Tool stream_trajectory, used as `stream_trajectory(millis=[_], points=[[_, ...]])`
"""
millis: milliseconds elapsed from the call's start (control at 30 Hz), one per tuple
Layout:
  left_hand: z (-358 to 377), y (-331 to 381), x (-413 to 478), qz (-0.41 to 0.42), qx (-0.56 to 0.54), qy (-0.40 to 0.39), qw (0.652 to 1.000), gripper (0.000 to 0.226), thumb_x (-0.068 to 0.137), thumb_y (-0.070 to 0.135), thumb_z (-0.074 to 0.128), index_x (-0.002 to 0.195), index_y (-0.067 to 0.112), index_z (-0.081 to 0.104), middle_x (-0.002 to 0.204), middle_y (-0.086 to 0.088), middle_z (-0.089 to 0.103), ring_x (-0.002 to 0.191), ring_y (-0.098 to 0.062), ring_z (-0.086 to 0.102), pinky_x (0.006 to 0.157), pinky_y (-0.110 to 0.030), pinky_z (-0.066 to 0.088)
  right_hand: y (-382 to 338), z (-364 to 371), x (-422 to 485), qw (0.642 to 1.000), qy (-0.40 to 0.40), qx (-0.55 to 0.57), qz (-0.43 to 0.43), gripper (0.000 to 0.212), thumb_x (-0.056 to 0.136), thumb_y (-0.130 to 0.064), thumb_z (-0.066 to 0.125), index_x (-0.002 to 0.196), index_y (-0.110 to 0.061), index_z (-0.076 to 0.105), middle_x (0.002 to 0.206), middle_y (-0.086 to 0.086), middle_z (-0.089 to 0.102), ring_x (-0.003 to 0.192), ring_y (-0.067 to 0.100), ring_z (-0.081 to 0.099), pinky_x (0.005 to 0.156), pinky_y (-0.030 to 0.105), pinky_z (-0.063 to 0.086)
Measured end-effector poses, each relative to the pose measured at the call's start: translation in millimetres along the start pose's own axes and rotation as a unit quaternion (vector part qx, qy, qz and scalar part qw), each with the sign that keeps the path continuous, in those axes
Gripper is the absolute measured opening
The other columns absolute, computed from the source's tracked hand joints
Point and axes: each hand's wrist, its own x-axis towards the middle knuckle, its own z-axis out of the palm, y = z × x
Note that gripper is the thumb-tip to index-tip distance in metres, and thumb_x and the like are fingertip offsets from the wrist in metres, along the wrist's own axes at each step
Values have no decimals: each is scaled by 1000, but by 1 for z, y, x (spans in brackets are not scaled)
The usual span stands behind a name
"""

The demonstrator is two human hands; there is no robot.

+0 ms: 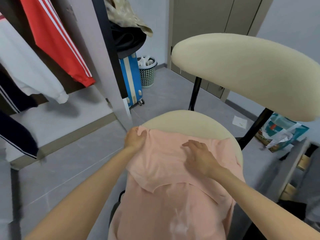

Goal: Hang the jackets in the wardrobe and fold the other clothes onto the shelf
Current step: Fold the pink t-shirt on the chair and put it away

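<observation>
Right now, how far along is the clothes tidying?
Done, it seems: a red jacket, a white top and dark jackets hang in the wardrobe. In hand: a pink shirt lies on the chair seat; the left hand pinches its corner, the right hand presses it flat. Left: finishing the fold and shelving it. Patterned clothes draped further back may also wait.

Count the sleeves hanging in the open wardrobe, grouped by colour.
Red sleeve with white stripes: 1
Plain white sleeve: 1
Dark navy sleeves with white stripes: 2
Total: 4
</observation>
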Motion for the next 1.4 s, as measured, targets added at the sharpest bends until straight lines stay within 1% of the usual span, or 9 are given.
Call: stream_trajectory(millis=[167,333,467,633,733,867,1233,1333,1400], points=[[12,4,43,-89,-72,-12,993,43,92,49,53,69,13,55,78,-5,57,90,-30,59,76,-33,42,-15,10,45,998,-36,-31,47,65,89,-17,51,147,-29,25,160,-7,4,141,36,6,112,48,25],[17,-5,60,-135,-91,65,985,38,97,31,50,118,1,61,122,-16,62,111,-32,57,88,-31,42,-16,20,61,990,-87,-6,106,70,88,-23,51,148,-39,17,160,-12,-5,141,45,-1,109,66,19],[11,-23,55,-150,-125,115,974,25,94,23,58,107,2,58,117,-20,63,108,-33,58,88,-33,43,-12,21,58,983,-101,8,150,72,89,-38,54,149,-46,13,160,-14,-5,143,44,-8,109,70,11],[20,2,16,52,64,166,983,43,94,14,54,136,16,43,144,-8,38,134,-27,33,109,-39,22,1,3,41,989,-9,2,145,60,89,-31,53,145,-34,31,158,-5,18,140,32,17,110,49,29],[43,17,-17,231,165,23,959,48,100,20,42,147,22,32,158,-2,18,145,-21,14,115,-40,10,27,-11,26,977,118,1,177,44,94,-30,49,137,-27,44,150,-1,33,133,28,25,103,43,32],[95,27,-51,246,277,-124,920,52,102,44,26,152,42,10,161,8,-15,148,-19,-16,110,-59,-16,70,-21,7,927,191,76,314,46,94,-26,44,138,-18,40,146,8,35,132,33,25,105,47,28],[133,8,-50,151,380,-162,898,62,88,75,13,143,58,-11,155,15,-30,142,-26,-32,96,-72,-23,95,-14,12,907,235,184,297,27,97,-36,41,87,-11,48,94,12,61,91,35,55,79,42,45],[131,9,-49,146,375,-173,899,62,87,77,13,142,60,-10,154,16,-31,142,-27,-32,97,-73,-20,106,-17,3,866,320,231,307,27,99,-33,37,97,-17,59,94,10,64,88,32,56,70,36,39],[130,10,-48,144,366,-184,901,63,86,79,14,142,61,-9,154,16,-32,141,-28,-32,97,-73,-20,118,-16,-3,849,305,276,333,36,100,-35,39,125,-21,61,116,11,66,104,34,57,85,38,46]])
